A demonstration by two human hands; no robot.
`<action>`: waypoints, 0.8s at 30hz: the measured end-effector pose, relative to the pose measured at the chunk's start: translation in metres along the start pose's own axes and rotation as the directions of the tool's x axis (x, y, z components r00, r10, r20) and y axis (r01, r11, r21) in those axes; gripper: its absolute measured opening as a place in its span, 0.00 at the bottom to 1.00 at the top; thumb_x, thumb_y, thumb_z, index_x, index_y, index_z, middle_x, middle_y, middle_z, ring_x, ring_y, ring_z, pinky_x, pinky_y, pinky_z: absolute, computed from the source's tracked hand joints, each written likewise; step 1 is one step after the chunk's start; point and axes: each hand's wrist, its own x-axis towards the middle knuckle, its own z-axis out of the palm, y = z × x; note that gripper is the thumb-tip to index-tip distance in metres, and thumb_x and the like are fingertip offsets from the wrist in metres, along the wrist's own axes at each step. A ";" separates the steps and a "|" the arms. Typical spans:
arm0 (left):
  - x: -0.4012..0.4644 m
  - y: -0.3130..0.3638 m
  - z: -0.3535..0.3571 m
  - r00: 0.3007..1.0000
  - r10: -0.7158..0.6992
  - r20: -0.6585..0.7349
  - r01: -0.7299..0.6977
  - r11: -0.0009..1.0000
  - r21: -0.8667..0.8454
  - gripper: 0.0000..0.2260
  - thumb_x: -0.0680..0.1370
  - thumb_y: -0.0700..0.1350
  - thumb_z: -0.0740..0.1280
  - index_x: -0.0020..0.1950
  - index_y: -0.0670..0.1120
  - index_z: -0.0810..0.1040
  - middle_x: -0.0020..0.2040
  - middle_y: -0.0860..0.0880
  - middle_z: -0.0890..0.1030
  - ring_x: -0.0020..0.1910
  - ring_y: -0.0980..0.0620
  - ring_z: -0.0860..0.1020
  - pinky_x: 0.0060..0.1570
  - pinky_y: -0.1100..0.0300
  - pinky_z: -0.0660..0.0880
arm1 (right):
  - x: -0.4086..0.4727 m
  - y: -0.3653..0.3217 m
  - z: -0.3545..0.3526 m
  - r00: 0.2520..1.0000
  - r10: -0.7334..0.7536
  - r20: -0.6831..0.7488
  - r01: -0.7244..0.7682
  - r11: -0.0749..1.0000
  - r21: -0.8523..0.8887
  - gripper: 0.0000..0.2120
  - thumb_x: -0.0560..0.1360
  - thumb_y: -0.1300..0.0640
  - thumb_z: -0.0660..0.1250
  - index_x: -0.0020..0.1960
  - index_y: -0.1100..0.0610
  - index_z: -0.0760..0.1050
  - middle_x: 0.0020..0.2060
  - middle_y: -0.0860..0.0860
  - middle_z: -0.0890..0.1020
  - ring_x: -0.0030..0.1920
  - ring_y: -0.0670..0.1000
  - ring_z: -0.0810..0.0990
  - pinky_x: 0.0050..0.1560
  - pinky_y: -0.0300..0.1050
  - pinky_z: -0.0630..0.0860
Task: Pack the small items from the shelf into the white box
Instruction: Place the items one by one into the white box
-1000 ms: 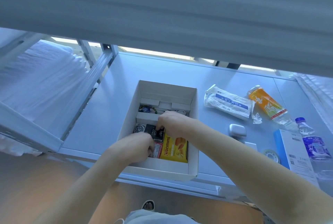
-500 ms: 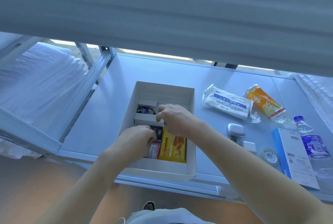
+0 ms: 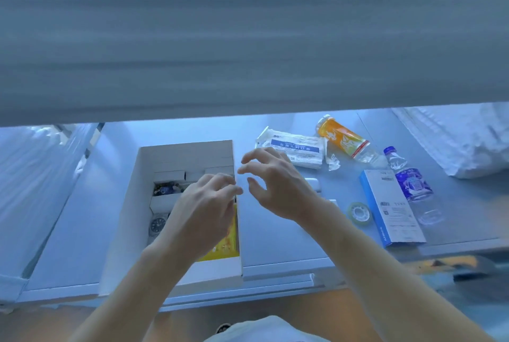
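Right hand (image 3: 278,184), frame centre: fingers spread, loosely curved, holding nothing, above the shelf (image 3: 275,239) beside the white box (image 3: 132,217). Left hand (image 3: 203,209) over the box interior, fingers relaxed, empty. Box: matte cardboard, rectangular, lower centre-left.

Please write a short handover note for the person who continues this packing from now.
Left hand: open, empty, over the white box.
Right hand: open, empty, above the shelf right of the box.
Done: watch, yellow packet and small pieces lie in the box.
Left: mask pack, orange bottle, water bottle, blue-edged carton, tape roll lie on the shelf.
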 end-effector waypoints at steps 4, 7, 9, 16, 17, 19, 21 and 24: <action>0.015 0.036 0.019 0.999 0.042 0.029 -0.041 0.999 -0.023 0.11 0.78 0.41 0.70 0.59 0.50 0.83 0.61 0.52 0.80 0.61 0.48 0.78 0.54 0.48 0.77 | -0.041 0.048 -0.025 0.979 0.201 -0.037 -0.199 0.979 0.043 0.12 0.76 0.64 0.69 0.58 0.57 0.83 0.58 0.49 0.80 0.62 0.53 0.77 0.65 0.48 0.71; 0.021 0.062 0.038 0.993 0.091 0.080 -0.087 0.995 -0.053 0.12 0.79 0.43 0.69 0.61 0.52 0.82 0.63 0.53 0.79 0.62 0.49 0.77 0.54 0.50 0.77 | -0.073 0.084 -0.041 0.931 0.364 0.003 -0.364 0.931 0.020 0.13 0.75 0.65 0.70 0.59 0.58 0.83 0.57 0.50 0.81 0.61 0.54 0.78 0.62 0.44 0.72; 0.023 0.078 0.051 0.988 0.100 0.115 -0.092 0.993 -0.069 0.13 0.79 0.44 0.68 0.63 0.53 0.81 0.65 0.53 0.78 0.63 0.50 0.76 0.55 0.51 0.77 | -0.092 0.102 -0.046 0.898 0.438 0.050 -0.438 0.899 -0.007 0.15 0.75 0.65 0.70 0.61 0.58 0.82 0.58 0.50 0.80 0.63 0.54 0.78 0.63 0.45 0.72; 0.032 0.118 0.103 0.965 0.078 0.250 -0.065 0.996 -0.059 0.14 0.80 0.47 0.65 0.66 0.53 0.78 0.67 0.53 0.75 0.62 0.48 0.75 0.56 0.49 0.76 | -0.130 0.134 -0.038 0.835 0.513 0.200 -0.522 0.853 -0.007 0.19 0.76 0.62 0.69 0.66 0.55 0.78 0.64 0.49 0.76 0.65 0.52 0.75 0.66 0.49 0.72; 0.034 0.118 0.112 0.960 0.051 0.274 -0.040 0.998 -0.047 0.15 0.80 0.48 0.64 0.67 0.54 0.77 0.68 0.53 0.74 0.62 0.47 0.74 0.56 0.49 0.76 | -0.132 0.136 -0.035 0.832 0.515 0.209 -0.526 0.850 -0.001 0.20 0.75 0.62 0.70 0.66 0.54 0.78 0.64 0.49 0.76 0.65 0.51 0.75 0.66 0.49 0.72; 0.038 0.116 0.129 0.944 -0.016 0.328 0.023 1.000 -0.019 0.17 0.81 0.49 0.63 0.70 0.55 0.74 0.70 0.52 0.71 0.65 0.48 0.73 0.58 0.50 0.75 | -0.134 0.140 -0.032 0.829 0.512 0.225 -0.528 0.849 0.015 0.21 0.75 0.60 0.70 0.68 0.53 0.77 0.64 0.47 0.75 0.65 0.51 0.76 0.66 0.47 0.72; 0.040 0.113 0.145 0.917 -0.082 0.390 0.080 0.997 0.020 0.20 0.81 0.52 0.63 0.73 0.55 0.71 0.74 0.51 0.68 0.68 0.47 0.71 0.59 0.50 0.76 | -0.134 0.143 -0.029 0.830 0.500 0.246 -0.521 0.853 0.021 0.22 0.74 0.59 0.71 0.68 0.51 0.76 0.64 0.45 0.75 0.65 0.50 0.75 0.65 0.47 0.72; 0.039 0.111 0.165 0.881 -0.147 0.449 0.119 0.989 0.089 0.21 0.81 0.56 0.65 0.72 0.54 0.70 0.75 0.50 0.66 0.69 0.46 0.69 0.60 0.49 0.76 | -0.131 0.146 -0.025 0.827 0.489 0.276 -0.512 0.859 0.013 0.22 0.75 0.56 0.71 0.69 0.49 0.76 0.65 0.43 0.74 0.67 0.49 0.74 0.66 0.51 0.74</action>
